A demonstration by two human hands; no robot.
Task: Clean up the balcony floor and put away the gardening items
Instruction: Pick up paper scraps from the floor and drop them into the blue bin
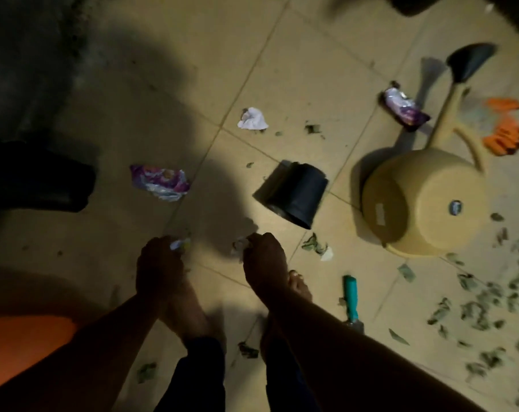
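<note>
Both my forearms reach down over the tiled floor (296,55): my left hand (158,263) is pinched closed on a small paper scrap (179,243), my right hand (264,260) curled around another crumpled scrap (239,246). Ahead lie a tipped black pot (294,194), an overturned tan watering can (424,200), purple wrappers (160,181), and dry leaves (475,310) at right.

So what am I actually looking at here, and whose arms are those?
There is no machine: a person wears a camera on the head, looking down at a dim tiled balcony floor. The left hand and right hand each pinch a small scrap of paper litter. On the floor lie a tipped beige watering can, a black pot on its side, two purple wrappers, a crumpled tissue, orange gloves, a teal-handled trowel and scattered dry leaves. Bare feet show below the hands.
</note>
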